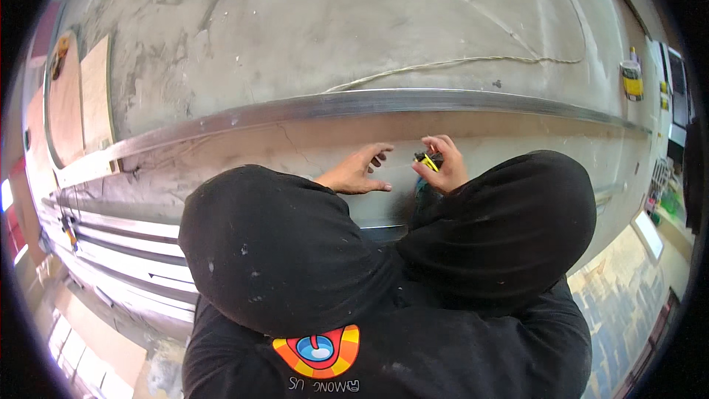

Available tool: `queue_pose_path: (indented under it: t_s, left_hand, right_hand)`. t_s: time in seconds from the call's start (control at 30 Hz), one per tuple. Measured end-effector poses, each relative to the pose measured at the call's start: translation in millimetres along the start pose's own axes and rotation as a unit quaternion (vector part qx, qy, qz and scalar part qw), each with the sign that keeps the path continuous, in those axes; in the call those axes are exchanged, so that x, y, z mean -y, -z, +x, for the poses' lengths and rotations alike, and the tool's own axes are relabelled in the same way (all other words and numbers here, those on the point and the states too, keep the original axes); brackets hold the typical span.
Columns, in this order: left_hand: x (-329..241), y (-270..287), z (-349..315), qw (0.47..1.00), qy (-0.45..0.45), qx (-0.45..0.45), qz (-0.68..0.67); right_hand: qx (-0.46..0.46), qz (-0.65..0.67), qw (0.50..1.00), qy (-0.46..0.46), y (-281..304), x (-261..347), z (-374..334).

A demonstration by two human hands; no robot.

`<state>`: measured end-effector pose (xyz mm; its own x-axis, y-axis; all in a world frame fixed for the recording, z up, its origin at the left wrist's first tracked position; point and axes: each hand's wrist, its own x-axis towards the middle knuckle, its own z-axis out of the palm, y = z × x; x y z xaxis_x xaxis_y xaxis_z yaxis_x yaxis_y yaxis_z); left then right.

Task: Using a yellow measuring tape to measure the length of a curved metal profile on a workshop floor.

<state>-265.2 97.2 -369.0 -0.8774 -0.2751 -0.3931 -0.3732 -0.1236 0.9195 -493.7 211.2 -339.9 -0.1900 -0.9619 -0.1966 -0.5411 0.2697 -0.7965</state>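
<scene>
Between my knees, my right hand [448,166] has its fingers closed round a small yellow-and-black tape measure [428,162], mostly covered by the hand. To the left of it, my left hand [360,170] is held with fingers bent and apart, and nothing shows in it. A gap separates the two hands. Just beyond them, a long grey metal profile [399,101] runs across the floor from left to right, touched by neither hand.
A pale cable [443,63] lies on the dusty concrete floor [295,22] past the profile. Wooden boards [96,89] are at the far left, several shiny metal profiles [125,251] at the near left. A yellow-labelled container [631,81] stands at the far right.
</scene>
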Motion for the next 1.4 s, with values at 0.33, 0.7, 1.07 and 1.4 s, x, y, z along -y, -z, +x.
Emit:
queue_pose_path:
  t_s: [0.33,0.7,1.07,1.4]
  left_hand:
    - [-36,-16,7,0.985,0.016,-0.093,-0.142]
    - [-72,27,-43,0.975,0.201,-0.064,-0.076]
    - [-70,-10,-56,0.928,0.318,-0.117,0.154]
    - [-35,48,-82,0.841,0.426,-0.173,0.287]
  right_hand:
    - [0.114,0.134,0.975,0.138,-25,33,50]
    - [0.368,0.343,0.864,0.015,-36,39,77]
    - [0.464,0.248,0.85,-0.024,-48,17,61]
    - [0.199,0.289,0.926,-0.141,17,-45,65]
